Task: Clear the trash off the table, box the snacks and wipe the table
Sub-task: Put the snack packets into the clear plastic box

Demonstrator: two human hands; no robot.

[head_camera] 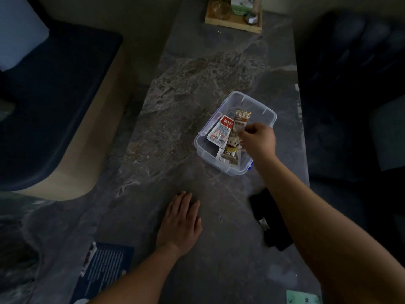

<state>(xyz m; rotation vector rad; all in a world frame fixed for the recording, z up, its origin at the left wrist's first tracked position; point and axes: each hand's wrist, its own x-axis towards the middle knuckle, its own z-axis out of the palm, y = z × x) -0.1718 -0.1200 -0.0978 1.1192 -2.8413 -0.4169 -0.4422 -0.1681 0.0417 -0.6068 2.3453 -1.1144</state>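
A clear plastic box (266,110) stands on the dark marble table (186,88), right of its middle. A red-and-white snack packet (220,131) lies inside it. My right hand (257,142) hovers over the box, its fingers pinched on a long brown-and-white snack bar (237,130) that reaches down into the box. My left hand (180,222) rests flat on the table near the front, fingers spread, holding nothing.
A black cloth (270,220) lies on the table under my right forearm. A dark blue card (105,266) sits at the front left, a green item (303,298) at the front right edge. A wooden tray (234,21) stands at the far end. Dark seats flank the table.
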